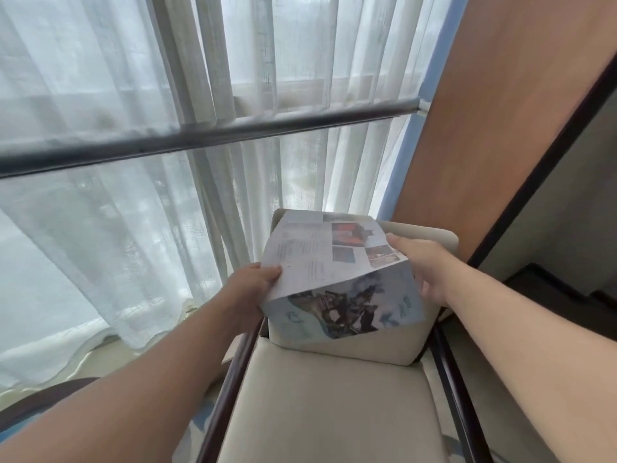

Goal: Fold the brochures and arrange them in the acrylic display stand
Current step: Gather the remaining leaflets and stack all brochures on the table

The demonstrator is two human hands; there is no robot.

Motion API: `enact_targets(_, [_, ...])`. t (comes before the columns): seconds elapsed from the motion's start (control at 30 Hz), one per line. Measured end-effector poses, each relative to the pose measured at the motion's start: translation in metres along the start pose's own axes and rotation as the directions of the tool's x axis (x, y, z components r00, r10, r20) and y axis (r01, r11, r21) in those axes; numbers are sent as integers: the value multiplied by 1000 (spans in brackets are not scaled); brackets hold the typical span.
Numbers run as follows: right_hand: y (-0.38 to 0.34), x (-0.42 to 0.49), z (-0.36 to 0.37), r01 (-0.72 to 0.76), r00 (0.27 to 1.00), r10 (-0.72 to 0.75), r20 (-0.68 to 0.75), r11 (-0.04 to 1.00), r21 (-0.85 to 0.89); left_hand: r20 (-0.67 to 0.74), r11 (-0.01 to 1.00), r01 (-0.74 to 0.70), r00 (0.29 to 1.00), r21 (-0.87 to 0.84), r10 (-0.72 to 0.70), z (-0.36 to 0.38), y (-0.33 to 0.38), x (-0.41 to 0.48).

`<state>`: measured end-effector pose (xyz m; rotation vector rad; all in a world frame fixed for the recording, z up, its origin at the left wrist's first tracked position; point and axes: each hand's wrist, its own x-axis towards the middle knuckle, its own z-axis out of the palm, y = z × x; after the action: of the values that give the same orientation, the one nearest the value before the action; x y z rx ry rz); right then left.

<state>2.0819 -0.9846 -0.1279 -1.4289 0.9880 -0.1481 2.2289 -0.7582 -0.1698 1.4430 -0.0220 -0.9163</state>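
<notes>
Cream armchair (334, 412) below. Holds half-folded brochure (327, 262) between both hands: pinches left edge with left hand (248, 290), clasps right edge with right hand (424, 265), fingers curled.

head view | forward, downward | close above armchair (334, 412) | facing curtain (100, 195)

My brochure (334, 272) shows white pages with orange and blue photos; the chair cushion (334, 402) is cream, the curtain (133, 228) sheer white.
</notes>
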Motion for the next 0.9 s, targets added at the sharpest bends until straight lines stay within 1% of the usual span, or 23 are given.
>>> enact_targets(0.17, [15,-57,-34,212,977,-210,28,974,-78,-69,997,-63,995,48,66,26,1,-54])
enact_targets(0.2, [18,-70,-41,261,965,-257,51,956,-134,-81,995,-76,993,69,82,31,0,-66])
enact_targets(0.27, [24,-97,-54,360,933,-336,129,880,-310,-97,987,-102,989,121,114,42,-2,-90])
enact_targets(0.33, [29,-121,-60,457,888,-417,193,758,-466,-111,983,-120,984,141,136,51,-3,-113])
enact_targets(0.37, [31,-131,-62,499,861,-470,195,699,-512,-116,982,-125,983,141,142,56,-4,-126])
enact_targets(0.43, [32,-146,-63,563,792,-590,155,610,-558,-131,982,-126,981,139,145,62,-7,-148])
enact_targets(0.5, [28,-158,-64,601,723,-684,99,551,-578,-146,983,-101,982,155,124,64,-9,-167])
enact_targets(0.53, [24,-164,-65,618,699,-709,94,533,-578,-160,978,-86,980,188,117,64,-10,-176])
enact_targets(0.57, [19,-171,-65,639,682,-722,111,516,-570,-183,963,-85,974,256,134,62,-10,-184])
enact_targets(0.6, [14,-178,-65,659,670,-728,145,495,-566,-214,930,-96,960,355,181,60,-10,-192])
enact_targets(0.63, [9,-185,-65,676,661,-728,184,470,-567,-255,872,-128,927,473,274,58,-9,-199])
enact_targets(0.67, [3,-193,-63,689,656,-722,220,453,-566,-272,789,-193,869,583,413,57,-5,-208])
enact_targets(0.7, [-3,-201,-62,698,656,-711,253,445,-560,-220,690,-293,804,661,552,58,0,-217])
enact_targets(0.73, [-9,-208,-60,709,654,-701,284,437,-554,-98,578,-398,759,712,643,60,6,-228])
enact_targets(0.77, [-14,-214,-56,721,645,-697,315,417,-553,54,474,-469,751,745,658,63,13,-241])
enact_targets(0.8, [-20,-221,-52,737,628,-700,342,393,-549,170,407,-495,770,768,615,68,19,-252])
enact_targets(0.83, [-25,-228,-47,756,608,-706,364,373,-538,237,369,-486,802,792,548,72,23,-260])
enact_targets(0.87, [-29,-234,-40,775,587,-714,383,358,-521,274,343,-475,824,810,496,76,24,-264])
enact_targets(0.9, [-33,-239,-34,794,565,-723,398,347,-498,289,329,-473,830,818,477,77,25,-264])
